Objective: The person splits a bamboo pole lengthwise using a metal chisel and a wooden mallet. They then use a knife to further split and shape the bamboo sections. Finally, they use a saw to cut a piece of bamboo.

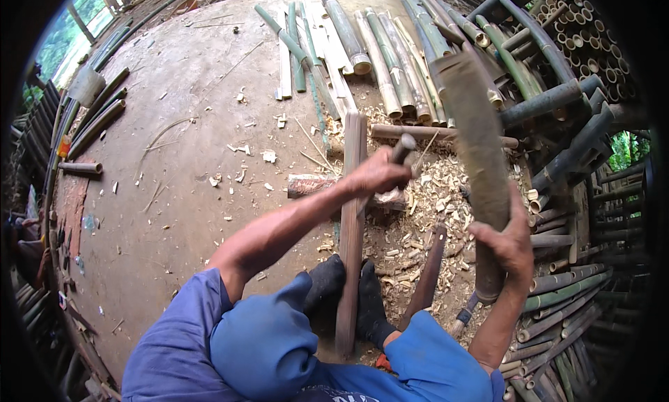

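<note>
My left hand (380, 173) is closed round a short dark rod with a round end (403, 148), like a tool handle; whether a blade joins it I cannot make out. Thick and grey-brown, a bamboo pole (477, 144) stands tilted upright on my right, smeared by motion. My right hand (509, 241) grips it near its lower end, thumb across the front. Between my feet in dark socks a long wooden beam (350, 228) runs away from me. Its far part rests across a short log (311, 186), below my left hand.
Pale wood shavings (442, 200) cover the ground beyond my feet. A long dark flat piece (426, 280) leans by my right leg. Bamboo poles (397, 64) lie at the far side, with stacked bamboo (571, 297) on the right. More poles (101, 119) line the left edge.
</note>
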A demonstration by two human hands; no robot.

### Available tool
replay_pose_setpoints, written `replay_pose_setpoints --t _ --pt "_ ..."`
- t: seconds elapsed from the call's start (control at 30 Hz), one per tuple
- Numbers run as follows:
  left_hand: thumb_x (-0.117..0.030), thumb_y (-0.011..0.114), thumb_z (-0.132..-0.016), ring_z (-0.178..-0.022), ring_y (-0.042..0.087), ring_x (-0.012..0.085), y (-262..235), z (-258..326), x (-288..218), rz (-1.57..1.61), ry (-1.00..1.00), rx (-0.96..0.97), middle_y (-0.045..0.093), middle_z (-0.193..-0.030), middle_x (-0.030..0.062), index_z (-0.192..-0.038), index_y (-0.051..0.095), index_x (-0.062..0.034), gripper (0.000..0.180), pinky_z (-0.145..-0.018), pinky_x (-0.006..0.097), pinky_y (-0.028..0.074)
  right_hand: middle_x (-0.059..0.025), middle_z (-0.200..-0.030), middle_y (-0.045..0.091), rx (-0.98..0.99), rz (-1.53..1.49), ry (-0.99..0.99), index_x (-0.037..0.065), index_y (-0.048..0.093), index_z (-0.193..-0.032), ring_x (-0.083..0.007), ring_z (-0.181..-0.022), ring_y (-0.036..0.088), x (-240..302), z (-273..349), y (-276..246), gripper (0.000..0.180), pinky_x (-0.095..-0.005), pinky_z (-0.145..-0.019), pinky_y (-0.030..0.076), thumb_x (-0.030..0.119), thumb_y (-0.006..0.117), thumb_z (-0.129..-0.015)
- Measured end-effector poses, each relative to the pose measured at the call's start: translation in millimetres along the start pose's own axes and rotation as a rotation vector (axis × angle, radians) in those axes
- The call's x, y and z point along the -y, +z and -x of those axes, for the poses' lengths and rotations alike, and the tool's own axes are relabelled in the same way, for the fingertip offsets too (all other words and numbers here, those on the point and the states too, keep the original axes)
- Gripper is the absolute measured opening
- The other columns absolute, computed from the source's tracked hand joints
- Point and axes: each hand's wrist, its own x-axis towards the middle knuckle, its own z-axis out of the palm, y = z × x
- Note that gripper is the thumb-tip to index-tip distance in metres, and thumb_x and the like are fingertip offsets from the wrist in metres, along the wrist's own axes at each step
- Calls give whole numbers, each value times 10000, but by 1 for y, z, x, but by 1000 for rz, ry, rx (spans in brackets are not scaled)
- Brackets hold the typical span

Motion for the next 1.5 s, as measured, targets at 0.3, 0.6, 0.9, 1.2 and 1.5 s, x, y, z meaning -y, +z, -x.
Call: replay_pose_setpoints --t 0.3,0.6,0.9,1.2,1.5 --pt "-276 760 -894 -467 473 42 -28 -74 -31 -138 28 -73 611 -657 7 -794 635 -91 245 -397 237 355 -146 -1217 595 -450 -131 -167 -34 367 -1523 -230 -1018 633 17 -4 -51 896 -351 -930 527 238 811 -794" --pt "-327 794 -906 -533 561 71 -36 -78 -22 -303 16 -122 650 -681 11 -884 728 -46 289 -457 259 437 -179 -1224 685 3 270 -195 60 467 -1452 -275 -1060 687 -28 -93 13 795 -401 -955 541 127 811 -739" --pt "-255 568 -1044 -727 703 213 -12 -142 32 -665 -328 -346 726 -958 164 -1106 703 30 321 -660 402 614 -103 -1107 637 -99 -71 -66 -7 485 -1395 -181 -975 631 -39 -69 17 716 -324 -903 521 167 789 -770" --pt "-176 739 -838 -752 721 239 69 -7 -38 -512 350 117 755 -843 115 -972 757 -53 183 -730 398 603 -105 -1196 578 -267 -190 36 -25 424 -1477 -203 -1037 601 -48 -12 -17 861 -315 -929 506 207 795 -735" --pt "-437 711 -987 -542 347 76 -115 61 5 829 275 -830 319 -632 -73 -1151 648 -1 469 -513 253 309 -115 -1208 574 -234 -302 157 -22 389 -1501 -193 -1034 597 -59 6 3 874 -323 -934 508 178 790 -751"
